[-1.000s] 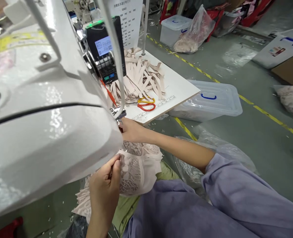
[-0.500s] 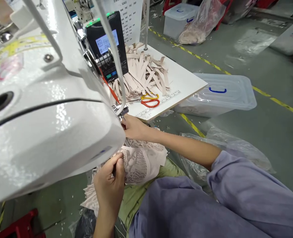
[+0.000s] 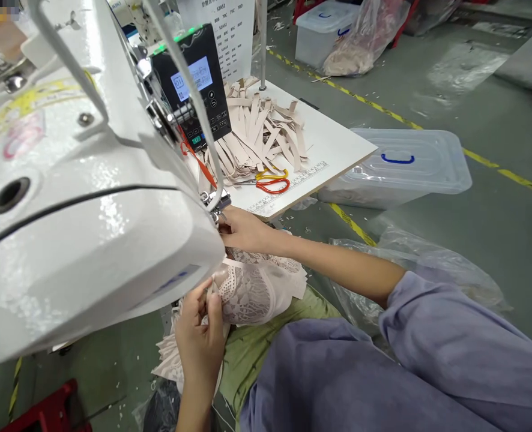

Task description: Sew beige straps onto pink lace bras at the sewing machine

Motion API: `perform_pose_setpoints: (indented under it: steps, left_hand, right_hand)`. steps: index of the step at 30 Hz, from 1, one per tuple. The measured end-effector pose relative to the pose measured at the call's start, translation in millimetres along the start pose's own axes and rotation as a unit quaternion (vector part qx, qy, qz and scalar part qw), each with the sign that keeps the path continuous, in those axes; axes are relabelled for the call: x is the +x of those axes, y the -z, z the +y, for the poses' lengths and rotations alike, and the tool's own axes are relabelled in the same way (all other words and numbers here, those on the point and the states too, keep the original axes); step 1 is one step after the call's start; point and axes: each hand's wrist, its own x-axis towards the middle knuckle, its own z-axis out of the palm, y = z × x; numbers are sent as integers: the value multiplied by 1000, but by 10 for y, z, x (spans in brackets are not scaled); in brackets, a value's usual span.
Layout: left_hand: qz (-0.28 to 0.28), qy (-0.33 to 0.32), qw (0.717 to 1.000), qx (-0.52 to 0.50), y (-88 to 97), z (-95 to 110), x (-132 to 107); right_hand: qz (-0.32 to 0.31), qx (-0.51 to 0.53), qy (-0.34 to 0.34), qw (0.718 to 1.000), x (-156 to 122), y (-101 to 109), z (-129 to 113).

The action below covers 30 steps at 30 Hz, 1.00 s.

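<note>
A pale pink lace bra piece (image 3: 252,291) hangs over the lap in front of the white sewing machine (image 3: 99,252), its upper edge running under the machine head. My left hand (image 3: 200,330) pinches the scalloped lace edge between thumb and fingers, just below the head. Beside the needle area, my right hand (image 3: 248,230) is closed with its fingers curled inward. The machine head hides those fingertips, so what they grip cannot be made out. More lace pieces (image 3: 169,357) hang behind my left wrist.
A heap of beige strips (image 3: 266,129) and scissors with red and yellow handles (image 3: 272,183) lie on the white table (image 3: 338,141). A control panel (image 3: 196,87) stands beside the machine. A lidded plastic box (image 3: 401,171) and plastic bags (image 3: 437,264) are on the floor.
My left hand has shifted slightly down and its fingers have moved along the lace edge. More of the lace edge shows between the hands. My right hand stays near the needle.
</note>
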Motion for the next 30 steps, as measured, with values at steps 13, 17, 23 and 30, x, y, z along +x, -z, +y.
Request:
perform_pose_setpoints:
  steps: [13, 17, 23, 30]
  left_hand:
    - [101, -207, 940, 251, -375, 278, -135]
    - [94, -208, 936, 266, -369, 270, -148]
    - [83, -197, 943, 254, -372, 212, -117]
    - [81, -198, 946, 243, -385, 214, -68]
  right_hand:
    - [30, -14, -24, 999, -110, -82, 21]
    - [35, -34, -13, 999, -95, -119, 26]
    - [37, -38, -30, 998, -44, -82, -91]
    - [50, -29, -36, 998, -29, -86, -87]
